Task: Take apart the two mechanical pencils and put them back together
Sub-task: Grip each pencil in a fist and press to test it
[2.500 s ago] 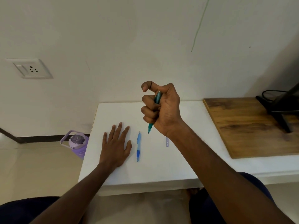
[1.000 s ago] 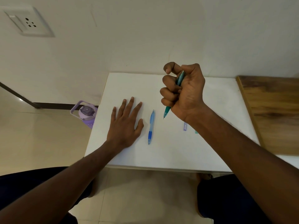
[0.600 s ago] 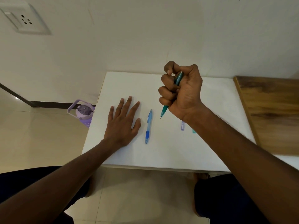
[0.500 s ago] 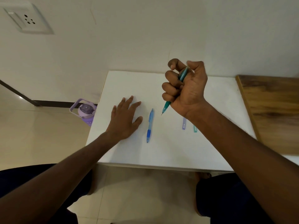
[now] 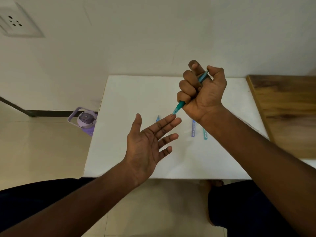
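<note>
1. While my right hand (image 5: pixel 203 93) is raised above the far middle of the white table (image 5: pixel 123 100), its fingers are curled into a fist around the teal mechanical pencil (image 5: pixel 179 106), with my thumb at the pencil's upper end.
2. That pencil slants down and to the left out of the bottom of my fist, and its tip meets the end of one finger of my left hand (image 5: pixel 147 146).
3. My left hand is lifted off the table, palm turned up, fingers straight and a little spread, holding nothing.
4. Mostly hidden behind my left fingers, the blue mechanical pencil (image 5: pixel 157 118) lies on the table near its middle; only its far tip shows.
5. Two small loose pieces lie side by side on the table toward its right edge, just below my right wrist: a violet tube (image 5: pixel 193 128) and, right of it, a teal tube (image 5: pixel 204 134). They are close but apart, both running roughly front to back.
6. Beyond the table's right edge a wooden board (image 5: pixel 287 113) sits alongside it.
7. On the floor off the left edge stands a purple water bottle (image 5: pixel 85 120) with a handle.
8. High on the wall at the left is a white wall socket (image 5: pixel 15 24).
</note>
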`<state>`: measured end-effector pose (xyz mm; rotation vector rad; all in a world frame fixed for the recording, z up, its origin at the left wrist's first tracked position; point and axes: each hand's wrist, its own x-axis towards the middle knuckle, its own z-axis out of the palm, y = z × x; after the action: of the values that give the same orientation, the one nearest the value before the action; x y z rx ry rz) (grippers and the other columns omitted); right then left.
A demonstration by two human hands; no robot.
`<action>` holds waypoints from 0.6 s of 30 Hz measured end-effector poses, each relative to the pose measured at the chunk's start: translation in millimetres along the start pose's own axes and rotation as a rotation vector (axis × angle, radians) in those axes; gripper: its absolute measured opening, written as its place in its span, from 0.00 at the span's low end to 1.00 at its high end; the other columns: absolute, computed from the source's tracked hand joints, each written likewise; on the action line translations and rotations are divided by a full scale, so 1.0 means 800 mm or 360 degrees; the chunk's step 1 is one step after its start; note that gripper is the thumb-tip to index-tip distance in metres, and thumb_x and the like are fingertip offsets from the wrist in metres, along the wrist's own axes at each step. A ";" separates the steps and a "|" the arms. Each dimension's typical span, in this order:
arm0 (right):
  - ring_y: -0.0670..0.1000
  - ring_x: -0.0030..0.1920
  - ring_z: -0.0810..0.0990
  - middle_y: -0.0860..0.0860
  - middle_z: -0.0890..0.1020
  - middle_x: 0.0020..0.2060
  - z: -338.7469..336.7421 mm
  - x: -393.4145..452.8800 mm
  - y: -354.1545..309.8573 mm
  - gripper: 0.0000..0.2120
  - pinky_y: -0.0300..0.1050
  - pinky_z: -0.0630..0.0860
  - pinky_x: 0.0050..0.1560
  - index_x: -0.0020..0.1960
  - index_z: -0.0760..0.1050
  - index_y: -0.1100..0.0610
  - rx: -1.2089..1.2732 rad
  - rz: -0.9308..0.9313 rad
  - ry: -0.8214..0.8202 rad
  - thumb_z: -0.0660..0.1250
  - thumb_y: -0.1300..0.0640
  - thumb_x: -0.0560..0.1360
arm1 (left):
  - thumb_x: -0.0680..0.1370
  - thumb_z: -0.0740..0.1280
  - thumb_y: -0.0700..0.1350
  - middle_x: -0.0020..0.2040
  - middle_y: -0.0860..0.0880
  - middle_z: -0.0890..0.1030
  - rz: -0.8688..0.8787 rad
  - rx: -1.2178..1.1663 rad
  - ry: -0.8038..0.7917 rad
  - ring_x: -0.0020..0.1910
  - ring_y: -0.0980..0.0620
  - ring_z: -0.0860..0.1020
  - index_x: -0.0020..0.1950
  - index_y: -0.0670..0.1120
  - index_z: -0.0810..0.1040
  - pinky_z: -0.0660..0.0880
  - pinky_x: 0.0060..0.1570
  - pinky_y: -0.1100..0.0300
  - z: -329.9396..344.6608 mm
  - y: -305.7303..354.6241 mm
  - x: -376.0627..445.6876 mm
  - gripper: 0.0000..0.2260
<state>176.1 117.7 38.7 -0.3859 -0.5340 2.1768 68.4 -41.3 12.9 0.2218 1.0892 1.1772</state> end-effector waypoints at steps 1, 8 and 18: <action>0.44 0.20 0.58 0.46 0.60 0.23 -0.002 0.001 0.001 0.21 0.33 0.60 0.22 0.43 0.70 0.56 0.0004 -0.0007 0.0008 0.45 0.46 0.82 | 0.82 0.42 0.71 0.67 0.52 0.85 0.0008 -0.0025 -0.0049 0.56 0.50 0.80 0.67 0.51 0.84 0.72 0.51 0.54 0.000 0.000 -0.001 0.39; 0.44 0.20 0.58 0.46 0.58 0.25 -0.008 0.006 0.002 0.20 0.34 0.58 0.23 0.42 0.70 0.56 0.0009 -0.0060 0.0076 0.45 0.48 0.81 | 0.82 0.42 0.71 0.67 0.50 0.84 0.0031 -0.0152 -0.0166 0.53 0.50 0.80 0.67 0.51 0.84 0.72 0.50 0.54 -0.001 -0.005 0.001 0.39; 0.44 0.19 0.62 0.47 0.61 0.24 -0.015 0.006 -0.003 0.21 0.33 0.60 0.22 0.43 0.71 0.56 0.0037 -0.0049 0.0108 0.46 0.47 0.82 | 0.82 0.44 0.70 0.67 0.50 0.84 0.0069 -0.0122 -0.0197 0.51 0.50 0.80 0.66 0.50 0.84 0.71 0.47 0.55 0.003 -0.008 0.002 0.37</action>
<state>180.3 125.3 28.9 -0.4344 -0.4742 2.1305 74.1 -42.4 8.9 0.2565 0.9332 1.2252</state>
